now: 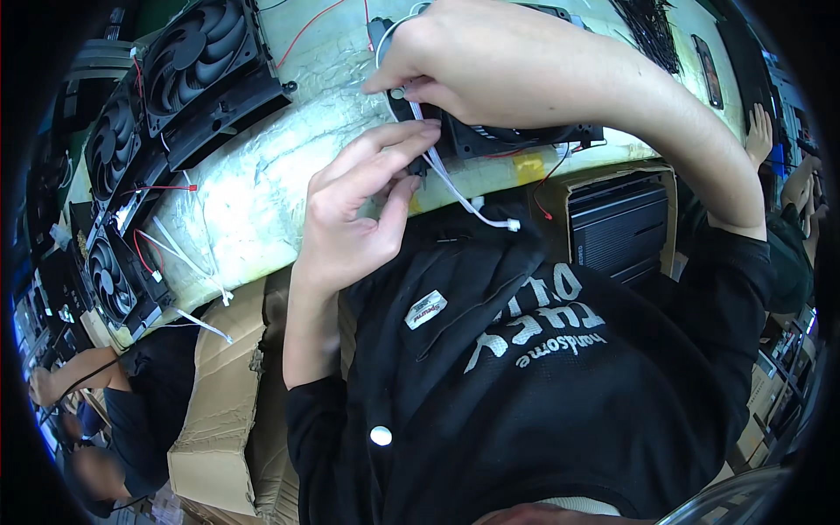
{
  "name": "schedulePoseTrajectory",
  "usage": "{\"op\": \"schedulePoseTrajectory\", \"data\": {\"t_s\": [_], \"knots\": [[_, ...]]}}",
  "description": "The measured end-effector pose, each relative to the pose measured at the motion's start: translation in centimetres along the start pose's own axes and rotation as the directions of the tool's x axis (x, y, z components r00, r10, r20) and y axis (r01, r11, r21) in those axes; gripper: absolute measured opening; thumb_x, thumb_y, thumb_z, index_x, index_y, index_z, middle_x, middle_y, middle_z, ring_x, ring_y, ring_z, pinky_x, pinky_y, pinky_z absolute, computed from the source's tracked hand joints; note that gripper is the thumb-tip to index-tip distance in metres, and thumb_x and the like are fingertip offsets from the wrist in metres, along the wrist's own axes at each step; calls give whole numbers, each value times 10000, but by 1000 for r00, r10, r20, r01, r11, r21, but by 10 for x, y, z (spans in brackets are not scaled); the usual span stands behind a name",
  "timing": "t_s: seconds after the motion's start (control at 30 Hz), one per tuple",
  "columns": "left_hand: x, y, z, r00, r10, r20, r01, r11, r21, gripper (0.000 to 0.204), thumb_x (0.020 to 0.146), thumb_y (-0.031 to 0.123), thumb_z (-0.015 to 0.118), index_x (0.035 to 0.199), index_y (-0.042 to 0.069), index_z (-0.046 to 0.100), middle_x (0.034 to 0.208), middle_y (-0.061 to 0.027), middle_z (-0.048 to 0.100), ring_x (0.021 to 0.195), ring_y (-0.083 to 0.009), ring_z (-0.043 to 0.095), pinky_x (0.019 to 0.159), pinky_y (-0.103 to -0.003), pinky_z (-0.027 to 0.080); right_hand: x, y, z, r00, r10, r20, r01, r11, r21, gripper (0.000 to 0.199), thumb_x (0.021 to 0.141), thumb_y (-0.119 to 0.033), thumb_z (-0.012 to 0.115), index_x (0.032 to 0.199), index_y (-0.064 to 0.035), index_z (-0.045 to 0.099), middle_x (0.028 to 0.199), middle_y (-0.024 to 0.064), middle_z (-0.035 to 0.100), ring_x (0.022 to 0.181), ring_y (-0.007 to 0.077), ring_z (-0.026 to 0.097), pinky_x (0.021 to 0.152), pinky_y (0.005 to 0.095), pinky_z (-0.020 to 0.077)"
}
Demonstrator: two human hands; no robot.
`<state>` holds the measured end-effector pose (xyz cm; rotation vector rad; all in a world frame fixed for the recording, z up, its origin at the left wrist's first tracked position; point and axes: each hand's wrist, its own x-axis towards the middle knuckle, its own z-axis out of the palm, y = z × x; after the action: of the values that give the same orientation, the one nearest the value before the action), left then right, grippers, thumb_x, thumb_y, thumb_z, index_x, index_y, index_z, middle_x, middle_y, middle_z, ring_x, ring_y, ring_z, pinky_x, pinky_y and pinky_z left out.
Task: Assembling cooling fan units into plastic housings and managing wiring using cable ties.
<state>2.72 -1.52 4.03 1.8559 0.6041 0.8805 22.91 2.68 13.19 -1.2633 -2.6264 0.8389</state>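
My right hand (490, 66) lies over a black cooling fan (507, 136) at the near edge of the workbench and pinches a white cable tie (446, 175) against it. My left hand (359, 210) reaches up from below, its fingertips touching the same tie and the fan's corner. The tie's free end hangs down toward my black jacket. Thin red wires trail from the fan. Most of the fan is hidden under my right hand.
Several more black fans (206, 66) with red wires lie along the left of the pale bench top (262, 192). Loose white cable ties (188, 258) lie near them. A cardboard box (223, 411) stands at lower left, a box of black units (617, 223) at right. Other people sit at both sides.
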Motion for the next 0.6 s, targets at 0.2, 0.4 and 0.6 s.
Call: {"op": "schedulePoseTrajectory", "data": {"t_s": [0.2,0.4,0.6], "knots": [[-6,-14,-1,969,243,32,-244,945,217,429,613,-158,659,1009,1,707,1067,-155,627,720,-200,628,616,-287,534,9,-14,-22,970,118,214,-100,991,-91,118,734,-41,614,764,57,672,728,274,647,732,423,668,658,453,535],[-1,-19,0,944,330,14,-322,908,270,310,646,-146,668,920,-10,721,1032,-157,632,708,-203,642,626,-288,542,14,-9,-20,968,86,234,-55,989,-135,131,739,-27,599,783,73,671,754,288,649,761,426,673,668,459,532],[4,-14,-2,925,-271,-264,134,887,-442,158,810,-77,686,966,-62,700,947,-173,690,689,-178,682,589,-255,528,8,-12,-26,976,150,160,-137,987,-85,134,755,-15,582,790,82,668,746,297,641,755,435,670,669,463,529]]}}
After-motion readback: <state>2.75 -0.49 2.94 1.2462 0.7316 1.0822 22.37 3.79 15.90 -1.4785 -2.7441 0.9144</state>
